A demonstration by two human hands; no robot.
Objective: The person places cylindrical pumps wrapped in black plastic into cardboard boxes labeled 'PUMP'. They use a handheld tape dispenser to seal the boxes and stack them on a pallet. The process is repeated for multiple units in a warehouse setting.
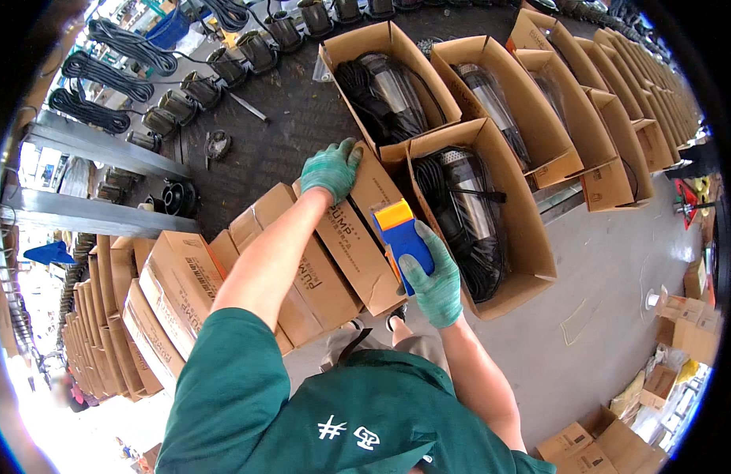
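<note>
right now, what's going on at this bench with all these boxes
A person's gloved left hand rests on a closed carton, while the gloved right hand grips what looks like a blue-and-orange tape dispenser by its right side. Other closed cartons stand to the left; open cartons to the right hold metal cylinders and black cables.

Middle closed carton (357,237): large dark Latin capitals with rows of small Chinese characters beside them, and the same layout shows on the neighbouring carton (298,276) to its left. Similar dark print, partly legible, runs along the two lower-left cartons (166,304), while the lower-right cartons (569,442) and a flap on the rear open carton (533,35) carry marks too small to make out. Green shirt (310,403): two white characters, plus part of a third near a fold.
</note>
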